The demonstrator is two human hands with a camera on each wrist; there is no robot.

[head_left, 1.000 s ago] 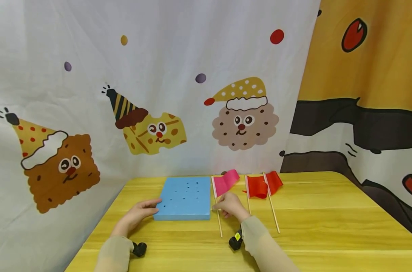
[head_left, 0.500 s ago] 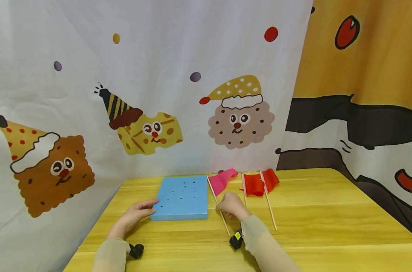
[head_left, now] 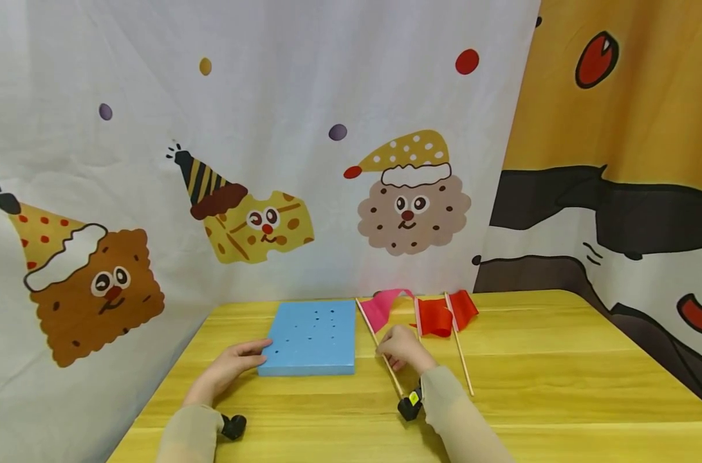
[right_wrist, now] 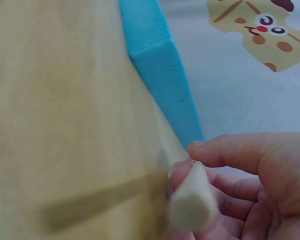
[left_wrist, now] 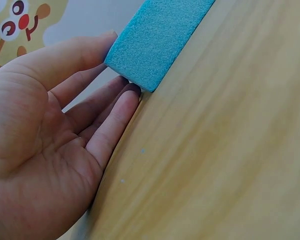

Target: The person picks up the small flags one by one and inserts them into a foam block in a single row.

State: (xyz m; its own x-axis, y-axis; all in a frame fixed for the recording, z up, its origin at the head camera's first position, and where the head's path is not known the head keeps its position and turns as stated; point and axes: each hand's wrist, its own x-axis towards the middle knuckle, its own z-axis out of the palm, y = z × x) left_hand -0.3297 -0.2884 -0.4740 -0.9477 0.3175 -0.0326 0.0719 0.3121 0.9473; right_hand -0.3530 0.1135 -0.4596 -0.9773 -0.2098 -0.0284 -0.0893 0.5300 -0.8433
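Observation:
A flat blue foam block with several small holes in its top lies on the table in the head view. My left hand rests at its near left corner. In the left wrist view, the fairly straight fingers touch the block's edge. Right of the block, my right hand pinches the wooden stick of a pink flag. The stick slants, its cloth end far from me. Its lower end points at the right wrist camera between thumb and fingers.
Two red flags on wooden sticks, a nearer-left red flag and another red flag, lie right of my right hand. The wooden table meets a cartoon-printed curtain at the back.
My right hand has shifted slightly right, and the pink flag's stick has turned so its near end swings right. The left hand stays at the block.

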